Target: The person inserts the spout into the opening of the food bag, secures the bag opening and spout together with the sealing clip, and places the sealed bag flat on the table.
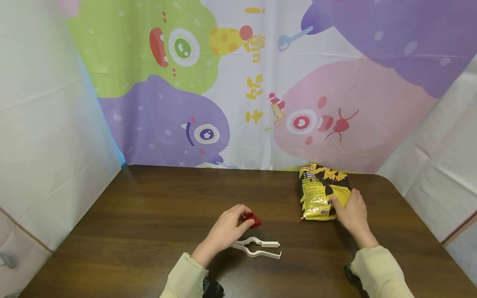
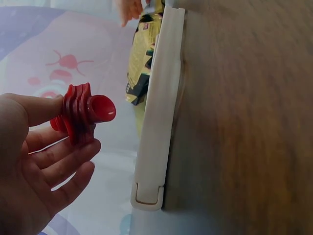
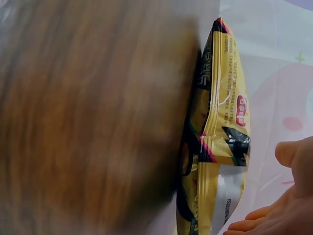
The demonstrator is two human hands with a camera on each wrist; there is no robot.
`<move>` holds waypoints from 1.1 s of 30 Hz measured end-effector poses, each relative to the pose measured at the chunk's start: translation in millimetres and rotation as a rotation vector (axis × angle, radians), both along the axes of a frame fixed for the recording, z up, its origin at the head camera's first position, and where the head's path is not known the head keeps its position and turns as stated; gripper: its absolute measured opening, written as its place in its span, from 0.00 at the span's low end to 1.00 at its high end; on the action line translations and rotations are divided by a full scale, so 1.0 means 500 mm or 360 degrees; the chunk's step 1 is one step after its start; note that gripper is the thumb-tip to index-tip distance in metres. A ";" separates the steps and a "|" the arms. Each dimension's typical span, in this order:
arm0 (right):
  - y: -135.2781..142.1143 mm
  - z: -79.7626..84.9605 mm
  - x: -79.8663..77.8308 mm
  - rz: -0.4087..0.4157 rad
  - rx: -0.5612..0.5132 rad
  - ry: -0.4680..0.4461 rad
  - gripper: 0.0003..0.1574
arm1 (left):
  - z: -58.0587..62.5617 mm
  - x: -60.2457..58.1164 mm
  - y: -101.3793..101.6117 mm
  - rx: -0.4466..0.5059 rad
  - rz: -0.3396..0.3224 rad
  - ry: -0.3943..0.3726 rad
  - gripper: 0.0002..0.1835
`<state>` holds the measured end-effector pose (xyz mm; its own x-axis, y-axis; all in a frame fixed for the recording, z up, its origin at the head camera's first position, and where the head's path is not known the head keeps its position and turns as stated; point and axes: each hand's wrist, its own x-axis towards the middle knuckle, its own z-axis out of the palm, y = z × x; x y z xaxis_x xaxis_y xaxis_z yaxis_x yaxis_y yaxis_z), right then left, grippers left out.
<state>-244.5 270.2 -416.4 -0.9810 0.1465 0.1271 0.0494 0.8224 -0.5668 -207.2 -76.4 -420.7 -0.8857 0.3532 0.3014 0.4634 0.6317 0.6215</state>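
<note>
Snack packet [image 1: 316,198] is at about 2 o'clock on a dark wood table [image 1: 167,198], taking the tabletop as the clock and 12 as the far side. That puts it right up by the back edge, just in front of a cartoon-monster curtain [image 1: 253,145], with the table's rounded back corner out at the packet's 3 o'clock. It's yellow and black, and I can't see what's inside.

Now the 2 hands. The right hand [image 1: 352,213] is at the packet's 4 o'clock, pretty wide open, thumb apart from the fingers, gripping nothing. Can't tell if it's really touching the wrapper. The left hand [image 1: 225,225] is near mid-table, half open, thumb and fingers pinching a red piece [image 2: 80,115]. Wood runs from that hand's 9 o'clock out to the left edge, and there's a decent stretch of it between the hands too.

Next size down is the white clip [image 2: 161,107], at 6 o'clock from the red piece and partly hidden by the left hand, its 2 legs spread, tips towards 3.

Smallest is that red piece: ribbed, round hollow mouth, held up off the wood.
</note>
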 end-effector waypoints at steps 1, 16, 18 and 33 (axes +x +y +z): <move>0.002 -0.001 -0.001 -0.0005 0.0003 -0.0005 0.50 | 0.000 0.000 0.001 0.0001 -0.0002 0.0002 0.09; 0.031 -0.009 -0.007 -0.0090 -0.0060 -0.0212 0.53 | -0.003 -0.003 0.015 0.0127 0.0106 -0.0055 0.08; 0.031 -0.008 -0.006 -0.0090 -0.0091 -0.0263 0.55 | -0.003 -0.003 0.016 0.0153 0.0116 -0.0071 0.07; 0.023 -0.008 -0.005 -0.0167 -0.0119 -0.0372 0.67 | -0.002 0.002 0.020 0.0157 0.0148 -0.0107 0.07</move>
<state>-247.2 281.7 -420.3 -0.9615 0.2492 -0.1162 0.2687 0.7623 -0.5888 -206.2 -66.5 -421.8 -0.9326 0.2401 0.2693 0.3607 0.6041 0.7106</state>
